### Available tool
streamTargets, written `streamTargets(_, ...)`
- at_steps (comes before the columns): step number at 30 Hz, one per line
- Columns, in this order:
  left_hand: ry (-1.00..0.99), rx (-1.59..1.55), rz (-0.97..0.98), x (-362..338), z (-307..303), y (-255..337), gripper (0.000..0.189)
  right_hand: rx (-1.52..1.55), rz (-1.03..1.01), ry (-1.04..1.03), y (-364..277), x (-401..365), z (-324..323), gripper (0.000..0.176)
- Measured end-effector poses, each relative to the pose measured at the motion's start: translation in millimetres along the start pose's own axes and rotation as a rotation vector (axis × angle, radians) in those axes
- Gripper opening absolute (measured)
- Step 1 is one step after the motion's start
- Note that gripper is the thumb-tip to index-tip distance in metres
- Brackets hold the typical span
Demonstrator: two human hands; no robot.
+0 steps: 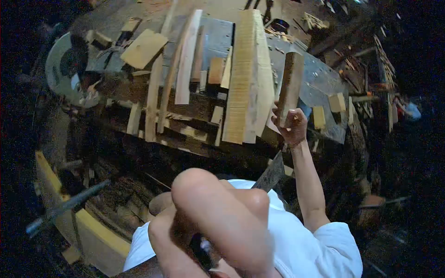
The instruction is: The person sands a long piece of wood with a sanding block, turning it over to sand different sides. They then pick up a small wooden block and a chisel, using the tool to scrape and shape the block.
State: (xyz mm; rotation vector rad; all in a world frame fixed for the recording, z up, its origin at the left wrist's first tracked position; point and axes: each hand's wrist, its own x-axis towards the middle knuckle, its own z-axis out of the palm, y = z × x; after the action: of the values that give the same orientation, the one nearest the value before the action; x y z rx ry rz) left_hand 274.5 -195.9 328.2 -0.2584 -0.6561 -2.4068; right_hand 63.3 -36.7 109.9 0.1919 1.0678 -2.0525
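My right hand [291, 125] is closed around the lower end of a brown wooden block [292, 83], held up tilted over the bench's right side. Very near the camera, my left hand [215, 217] looms large and blurred at the bottom of the head view. Its fingers are bent and pressed together; what they grip, if anything, is hidden. Between the bench and my white shirt, a flat grey metal blade [271, 173] slants upward, its other end out of sight.
The workbench [320, 95] carries a wide yellowish board [238, 83], a pale narrow board [187, 65], a squarish wood piece [144, 48] and several offcuts. A round disc-like part [59, 69] stands at the left. A metal bar [67, 206] and a long beam [99, 236] lie lower left.
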Motion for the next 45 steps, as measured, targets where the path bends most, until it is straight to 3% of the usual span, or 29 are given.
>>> streamTargets(1,-0.102,-0.002,-0.297,7,2,8,0.020,0.017,0.019,-0.087,-3,1,-29,0.056)
streamTargets(2,-0.099,-0.012,-0.320,3,9,-6,0.020,0.027,0.014,-0.065,-5,-7,-40,0.056)
streamTargets(4,0.085,0.333,0.024,-14,27,-39,0.030,0.243,-0.065,-0.161,-7,-17,-59,0.061)
streamTargets(6,0.033,0.142,-0.026,-2,38,-45,0.033,0.295,-0.100,-0.222,-18,-31,-66,0.066)
streamTargets(8,0.236,0.140,-0.419,9,61,-44,0.033,0.413,-0.090,-0.285,-28,-42,-79,0.058)
streamTargets(11,0.553,0.164,-0.986,14,88,-49,0.034,0.409,-0.144,-0.206,-44,-53,-115,0.058)
streamTargets(12,0.547,0.174,-0.995,3,81,-58,0.034,0.438,-0.155,-0.187,-49,-55,-129,0.058)
streamTargets(14,-0.164,0.644,-0.502,-24,56,-90,0.027,0.452,-0.191,-0.162,-64,-63,-153,0.056)
streamTargets(15,-0.363,0.188,-0.025,4,64,-156,0.030,0.430,-0.199,-0.115,-72,-68,-164,0.054)
streamTargets(16,-0.375,0.189,-0.050,5,66,-166,0.030,0.411,-0.204,-0.068,-77,-73,-176,0.053)
streamTargets(18,-0.408,0.230,-0.474,9,66,-176,0.043,0.389,-0.215,-0.023,-90,-82,-204,0.051)
streamTargets(19,-0.455,0.132,-0.561,13,66,-189,0.068,0.332,-0.217,0.005,-94,-85,-219,0.050)
streamTargets(20,-0.451,0.137,-0.589,17,66,-207,0.068,0.273,-0.218,0.029,-98,-90,-234,0.049)
streamTargets(22,-0.339,0.219,-0.469,26,62,-248,0.046,0.205,-0.228,0.101,-107,-98,-261,0.046)
streamTargets(25,-0.189,0.343,-0.280,42,46,-315,0.017,-0.140,-0.190,0.327,-118,-105,-294,0.033)
streamTargets(26,-0.141,0.382,-0.215,47,37,-334,0.014,-0.120,-0.194,0.338,-118,-106,-303,0.033)
streamTargets(29,-0.080,0.337,-0.320,75,4,-375,0.013,-0.162,-0.164,0.369,-120,-108,-324,0.034)
streamTargets(31,0.347,0.550,-0.228,83,2,-406,0.016,-0.191,-0.140,0.387,-124,-108,-332,0.034)
streamTargets(32,0.346,0.566,-0.236,87,-4,-419,0.016,-0.175,-0.133,0.387,-124,-107,-340,0.034)
streamTargets(34,0.083,0.500,-0.303,100,-19,-438,0.016,-0.186,-0.080,0.315,-124,-103,-352,0.037)
streamTargets(38,0.056,0.698,-0.329,111,-18,-485,0.022,-0.223,-0.078,0.307,-126,-89,-363,0.034)
streamTargets(39,-0.127,0.717,-0.442,119,-35,-486,0.017,-0.215,-0.070,0.305,-127,-85,-367,0.034)
streamTargets(42,-0.254,0.856,-0.450,125,-60,-508,0.015,-0.222,-0.036,0.229,-129,-78,-375,0.033)
streamTargets(45,-0.193,0.779,-0.477,125,-66,-521,0.020,-0.225,-0.035,0.217,-134,-73,-376,0.032)
